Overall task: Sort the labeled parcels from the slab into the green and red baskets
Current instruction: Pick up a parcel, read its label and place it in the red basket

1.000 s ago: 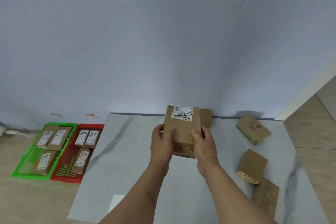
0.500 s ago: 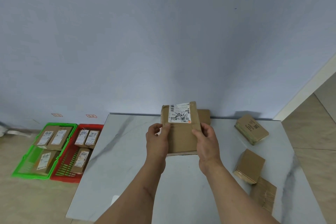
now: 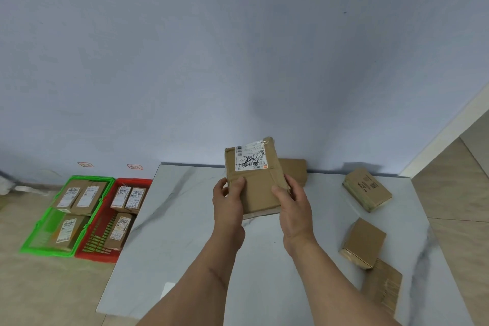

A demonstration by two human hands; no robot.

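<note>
parcel (image 3: 255, 180) held above the slab (image 3: 185, 219), label side up; gripped by left hand (image 3: 229, 205) and right hand (image 3: 292, 209), fingers clamped on its sides | green basket (image 3: 39, 227) and red basket (image 3: 105, 225) set on floor, left of slab; labelled boxes seen in both

The white marble tabletop (image 3: 185, 219) carries four brown parcels: one at the far edge (image 3: 295, 171), one near the far right corner (image 3: 367, 189), one by the right edge (image 3: 362, 242), one flat parcel (image 3: 383, 288) toward the near right corner.
</note>
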